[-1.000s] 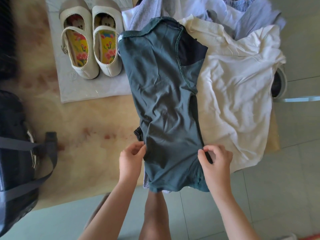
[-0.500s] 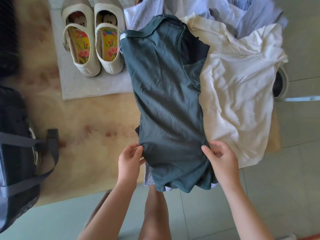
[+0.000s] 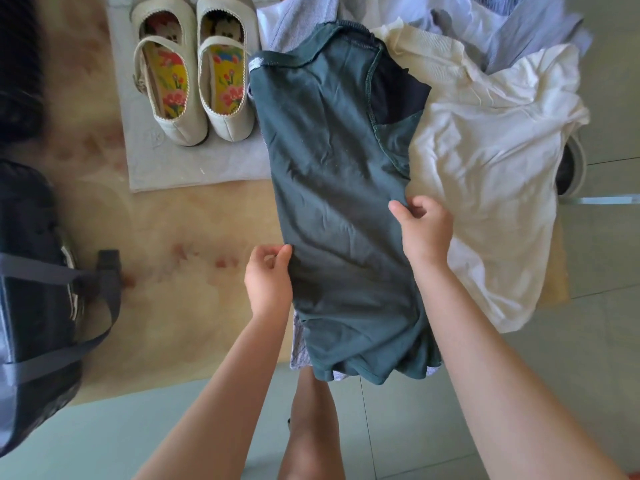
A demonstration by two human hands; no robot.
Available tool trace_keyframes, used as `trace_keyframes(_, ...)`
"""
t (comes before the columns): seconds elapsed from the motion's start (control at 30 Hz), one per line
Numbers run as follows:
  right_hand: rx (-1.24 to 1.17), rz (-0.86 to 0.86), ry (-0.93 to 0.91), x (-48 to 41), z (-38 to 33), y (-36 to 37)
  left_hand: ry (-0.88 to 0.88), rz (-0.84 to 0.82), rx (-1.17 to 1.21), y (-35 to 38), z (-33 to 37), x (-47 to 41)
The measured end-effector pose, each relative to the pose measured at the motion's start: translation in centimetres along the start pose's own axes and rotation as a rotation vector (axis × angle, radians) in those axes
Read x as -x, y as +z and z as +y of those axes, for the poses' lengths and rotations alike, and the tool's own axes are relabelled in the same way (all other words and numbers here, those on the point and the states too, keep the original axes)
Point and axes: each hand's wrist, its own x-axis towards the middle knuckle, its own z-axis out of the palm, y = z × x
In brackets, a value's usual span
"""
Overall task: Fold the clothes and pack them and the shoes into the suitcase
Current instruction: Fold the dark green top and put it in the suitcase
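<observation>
Nearest to me, the hem of the dark green shirt [image 3: 343, 216] droops over the table's [image 3: 194, 299] front edge, a striped layer peeking out beneath it, which I read as slack left hanging so the body can be drawn straight before a fold. My left hand [image 3: 268, 282] sits at the shirt's left edge with thumb and fingers curled together on the cloth, pinching that side; my right hand [image 3: 424, 230] is a little farther up on the opposite edge, thumb and forefinger nipped on the fabric there. Holding both long edges this way looks meant to keep the narrowed shirt taut and flat, so I judge the folding of this garment is under way and not finished. The shirt lies lengthwise away from me, partly over a cream top [image 3: 491, 161] spread to its right, waiting its turn I'd guess. Off to the left, the dark suitcase [image 3: 31, 289] rests at the table's edge, well apart from the shirt. Farther back, the pair of cream shoes [image 3: 192, 74] stands side by side on a pale cloth [image 3: 166, 168], and more light garments [image 3: 485, 26] are heaped beyond the collar.
</observation>
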Motion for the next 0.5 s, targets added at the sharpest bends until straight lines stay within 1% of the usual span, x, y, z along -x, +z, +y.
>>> trace_keyframes(0.1,-0.016,0.002,-0.001,-0.3,0.4,-0.1,-0.076,0.045,0.094,-0.8,-1.5,0.5)
trace_keyframes(0.17,0.004,-0.023,-0.036,0.0,0.5,-0.4,-0.106,0.028,0.127,-1.1,-1.9,0.9)
trace_keyframes(0.23,-0.007,-0.052,-0.058,0.8,0.6,-0.8,-0.165,-0.039,0.222,-1.3,-2.0,1.1)
trace_keyframes(0.3,-0.028,-0.094,-0.061,1.9,0.8,-1.6,-0.205,-0.151,0.241,-1.6,-2.2,1.5)
trace_keyframes(0.37,0.013,-0.140,-0.080,3.5,1.4,-3.0,-0.173,-0.247,0.151,-2.2,-2.8,2.1)
trace_keyframes(0.43,0.075,-0.156,-0.109,5.6,2.7,-4.3,-0.122,-0.349,-0.008,-2.9,-3.9,2.9)
trace_keyframes(0.5,0.138,-0.102,-0.141,7.9,4.4,-5.5,-0.110,-0.434,-0.131,-3.5,-4.9,3.5)
